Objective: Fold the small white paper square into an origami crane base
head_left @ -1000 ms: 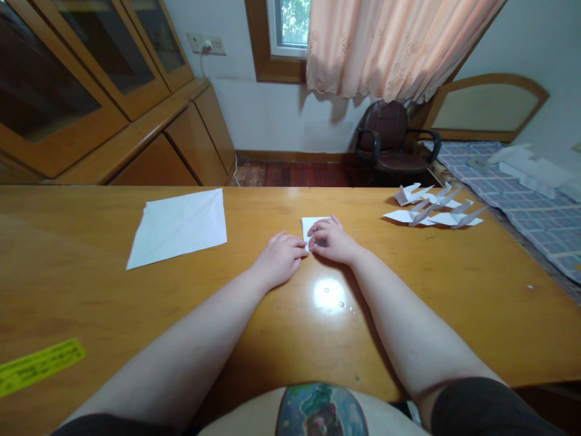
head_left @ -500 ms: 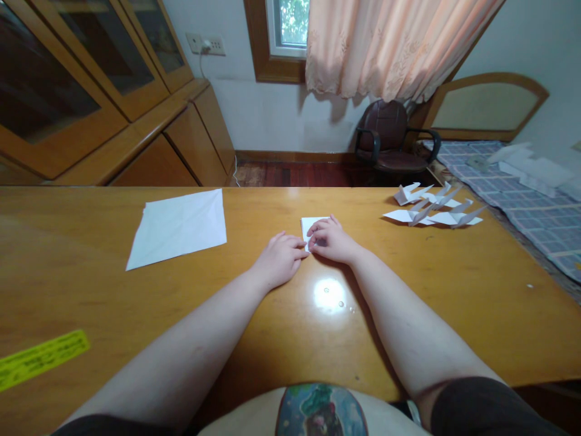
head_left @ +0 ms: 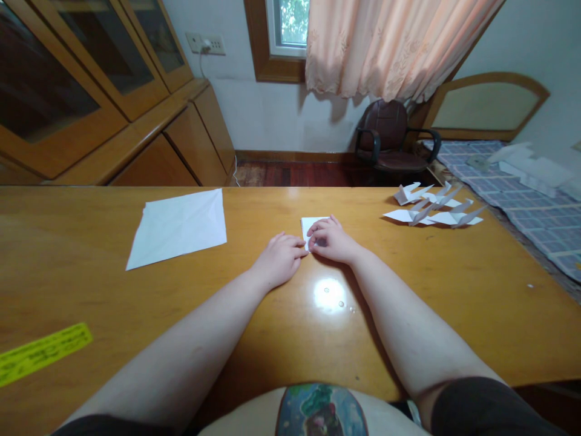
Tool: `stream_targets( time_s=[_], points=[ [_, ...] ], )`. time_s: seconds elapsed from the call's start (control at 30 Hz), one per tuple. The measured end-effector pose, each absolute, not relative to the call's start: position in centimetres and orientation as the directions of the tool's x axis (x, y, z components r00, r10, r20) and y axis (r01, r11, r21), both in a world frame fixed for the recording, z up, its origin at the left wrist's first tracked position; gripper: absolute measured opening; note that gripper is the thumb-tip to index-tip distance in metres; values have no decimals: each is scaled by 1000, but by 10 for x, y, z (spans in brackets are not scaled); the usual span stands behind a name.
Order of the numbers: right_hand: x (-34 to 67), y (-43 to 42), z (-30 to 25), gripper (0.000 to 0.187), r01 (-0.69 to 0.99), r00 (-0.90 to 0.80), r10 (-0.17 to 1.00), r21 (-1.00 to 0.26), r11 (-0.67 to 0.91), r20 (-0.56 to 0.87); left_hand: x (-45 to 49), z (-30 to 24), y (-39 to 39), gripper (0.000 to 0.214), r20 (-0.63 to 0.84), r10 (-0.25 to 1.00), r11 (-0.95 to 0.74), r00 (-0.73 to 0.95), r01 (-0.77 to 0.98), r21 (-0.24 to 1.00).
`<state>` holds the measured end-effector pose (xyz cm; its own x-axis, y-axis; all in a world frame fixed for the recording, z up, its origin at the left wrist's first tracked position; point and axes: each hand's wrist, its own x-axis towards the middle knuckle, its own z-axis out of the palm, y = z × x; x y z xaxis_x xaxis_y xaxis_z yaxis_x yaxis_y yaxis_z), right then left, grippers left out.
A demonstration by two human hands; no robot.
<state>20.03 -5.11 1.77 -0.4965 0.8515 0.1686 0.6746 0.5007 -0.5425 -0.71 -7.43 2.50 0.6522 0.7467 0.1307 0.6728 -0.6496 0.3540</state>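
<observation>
Small white paper (head_left: pixel 305 223) called for steady, even pressure.
The left hand (head_left: pixel 282 257) reached its near corner, the right hand (head_left: pixel 334 240) curled above; whether either's fingers pinched it, I couldn't tell.

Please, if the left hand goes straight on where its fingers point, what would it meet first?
Most likely the folded white paper, right in front of the left hand, with the right hand just beyond. Exact contact is hard to tell.
</observation>
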Motion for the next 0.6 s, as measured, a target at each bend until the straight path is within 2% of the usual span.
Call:
stream_targets(
  time_s=[0.6],
  points=[
    [200, -51, 16, 3, 688, -485, 859, -535, 491, 164, -8, 22, -72, 32, 181, 762, -640, 622, 681, 357]
  ],
)
